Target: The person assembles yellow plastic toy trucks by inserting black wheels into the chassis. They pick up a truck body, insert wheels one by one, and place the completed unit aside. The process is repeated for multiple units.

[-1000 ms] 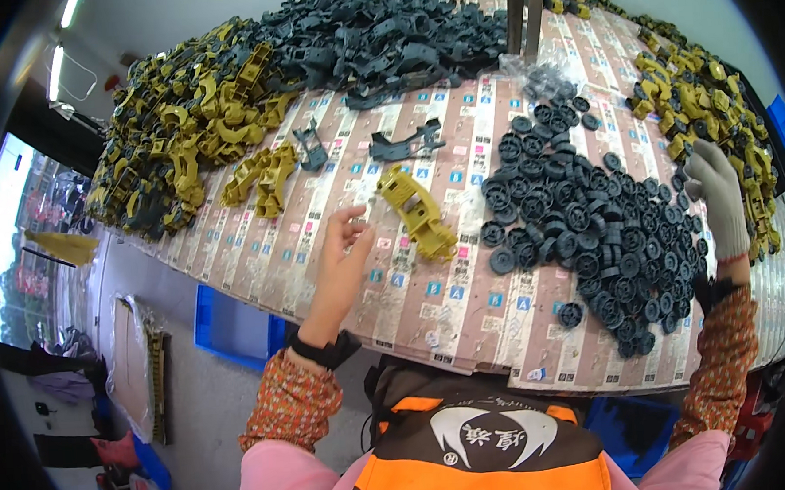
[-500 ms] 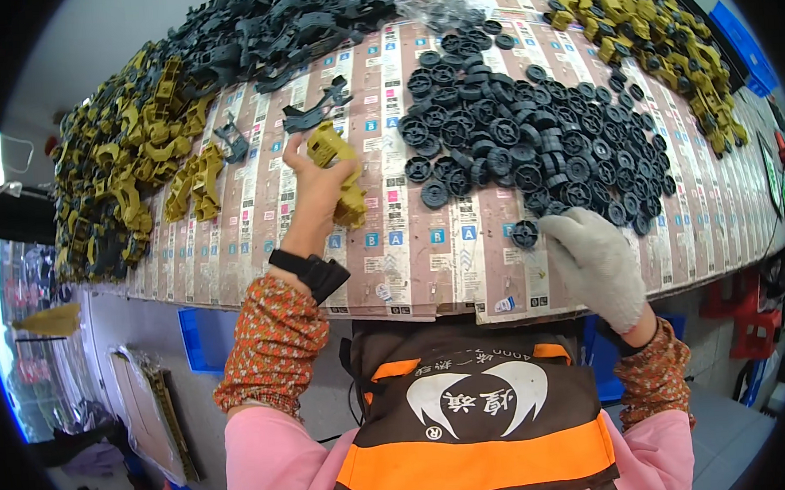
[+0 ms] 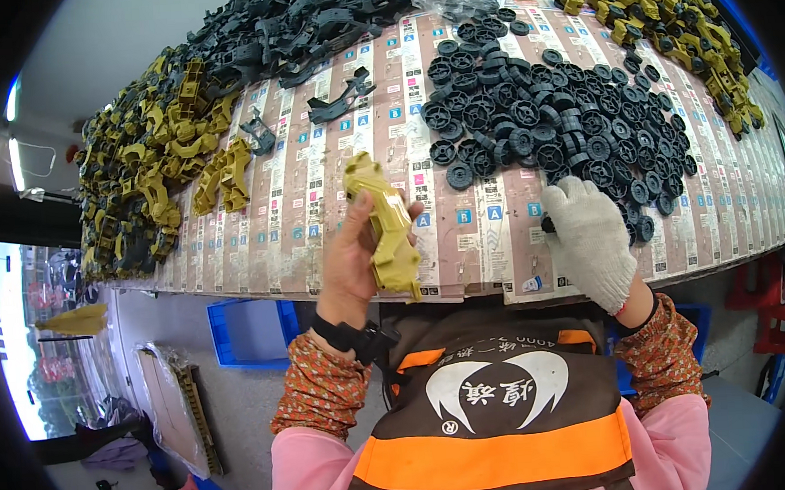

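My bare left hand (image 3: 349, 256) grips a yellow plastic toy vehicle body (image 3: 390, 232), tilted and raised over the near edge of the table. Its thumb lies across the body and the fingers are behind. My right hand (image 3: 592, 243), in a pale knitted glove, rests at the near side of a heap of black toy wheels (image 3: 572, 116). The fingers are curled down over one black wheel (image 3: 548, 224), of which only an edge shows at the fingertips. Beyond the left hand lie a dark grey plastic frame part (image 3: 341, 104) and a smaller grey part (image 3: 261, 133).
Yellow bodies pile up on the left (image 3: 153, 169), with a few loose ones (image 3: 225, 178) beside them. Dark grey parts (image 3: 283, 29) are heaped at the back. More yellow bodies (image 3: 665, 27) lie far right. Below the table (image 3: 474, 267) stand a blue crate (image 3: 237, 333) and red stools (image 3: 773, 314).
My left hand has picked the yellow body up and brought it nearer to me, turning it. My right hand has slid left over the wheel at the heap's near edge.
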### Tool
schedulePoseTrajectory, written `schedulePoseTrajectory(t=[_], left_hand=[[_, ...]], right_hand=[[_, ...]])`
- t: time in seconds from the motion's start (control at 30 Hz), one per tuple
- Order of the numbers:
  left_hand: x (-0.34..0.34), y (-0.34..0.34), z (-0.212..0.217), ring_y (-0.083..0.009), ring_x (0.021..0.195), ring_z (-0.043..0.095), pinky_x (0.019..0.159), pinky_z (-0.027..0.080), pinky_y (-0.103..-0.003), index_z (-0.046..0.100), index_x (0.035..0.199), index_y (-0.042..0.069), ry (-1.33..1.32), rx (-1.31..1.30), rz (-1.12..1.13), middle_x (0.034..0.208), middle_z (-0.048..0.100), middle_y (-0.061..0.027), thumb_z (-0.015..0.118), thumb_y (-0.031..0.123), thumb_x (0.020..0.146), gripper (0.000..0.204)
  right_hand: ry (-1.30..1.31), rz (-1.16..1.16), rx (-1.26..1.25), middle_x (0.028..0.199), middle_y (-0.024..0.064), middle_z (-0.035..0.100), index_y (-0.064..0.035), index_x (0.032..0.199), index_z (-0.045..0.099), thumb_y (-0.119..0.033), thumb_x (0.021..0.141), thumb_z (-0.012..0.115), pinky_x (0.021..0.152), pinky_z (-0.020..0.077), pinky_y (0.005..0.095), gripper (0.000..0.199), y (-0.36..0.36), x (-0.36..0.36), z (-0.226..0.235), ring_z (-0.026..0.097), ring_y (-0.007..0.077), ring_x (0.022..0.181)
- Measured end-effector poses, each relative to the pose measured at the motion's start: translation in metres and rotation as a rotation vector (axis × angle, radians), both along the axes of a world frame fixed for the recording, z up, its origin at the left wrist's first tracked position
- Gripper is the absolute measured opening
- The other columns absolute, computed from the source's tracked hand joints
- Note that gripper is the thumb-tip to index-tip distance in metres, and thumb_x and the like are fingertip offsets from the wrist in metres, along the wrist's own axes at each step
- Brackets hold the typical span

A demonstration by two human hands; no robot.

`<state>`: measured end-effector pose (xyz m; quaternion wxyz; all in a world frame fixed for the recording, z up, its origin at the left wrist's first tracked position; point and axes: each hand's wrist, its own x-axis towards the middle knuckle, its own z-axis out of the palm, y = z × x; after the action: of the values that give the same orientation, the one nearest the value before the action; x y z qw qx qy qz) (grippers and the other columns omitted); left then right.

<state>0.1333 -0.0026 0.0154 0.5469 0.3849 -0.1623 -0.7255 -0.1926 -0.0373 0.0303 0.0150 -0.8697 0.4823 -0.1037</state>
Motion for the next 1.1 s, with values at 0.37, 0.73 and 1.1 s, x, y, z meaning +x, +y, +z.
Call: schedulePoseTrajectory(t=[0.37, 0.73, 1.1], left_hand=[[-0.056, 0.036, 0.0, -0.0231, 0.119, 0.066, 0.102, 0.059, -0.042, 0.039, 0.155, 0.014, -0.064, -0.071, -0.138, 0.136, 0.059, -0.0094, 0.065, 0.032, 0.109, 0.056], [-0.087, 0.052, -0.011, -0.0196, 0.115, 0.066, 0.092, 0.062, -0.038, 0.028, 0.155, 0.017, -0.185, -0.108, -0.164, 0.133, 0.059, -0.0079, 0.069, 0.023, 0.107, 0.064], [-0.092, 0.052, -0.016, -0.0197, 0.128, 0.056, 0.11, 0.048, -0.037, 0.019, 0.159, 0.009, -0.618, -0.363, -0.214, 0.141, 0.051, -0.0131, 0.067, 0.019, 0.108, 0.071]], right_hand=[[-0.704, 0.027, 0.32, 0.102, 0.0194, 0.068, -0.0018, 0.118, 0.063, -0.006, 0.089, 0.072, 0.082, 0.0573, 0.0428, 0.031, 0.012, 0.011, 0.008, 0.07, 0.0374, 0.094], [-1.182, -0.159, 0.619, 0.098, 0.0141, 0.07, 0.0005, 0.123, 0.063, -0.008, 0.098, 0.066, 0.075, 0.058, 0.0351, 0.026, 0.029, 0.051, -0.016, 0.071, 0.0202, 0.083], [-0.978, -0.068, 0.377, 0.095, 0.0229, 0.071, 0.0002, 0.126, 0.062, -0.005, 0.094, 0.063, 0.074, 0.0572, 0.0473, 0.033, 0.044, 0.046, -0.012, 0.073, 0.0427, 0.085]])
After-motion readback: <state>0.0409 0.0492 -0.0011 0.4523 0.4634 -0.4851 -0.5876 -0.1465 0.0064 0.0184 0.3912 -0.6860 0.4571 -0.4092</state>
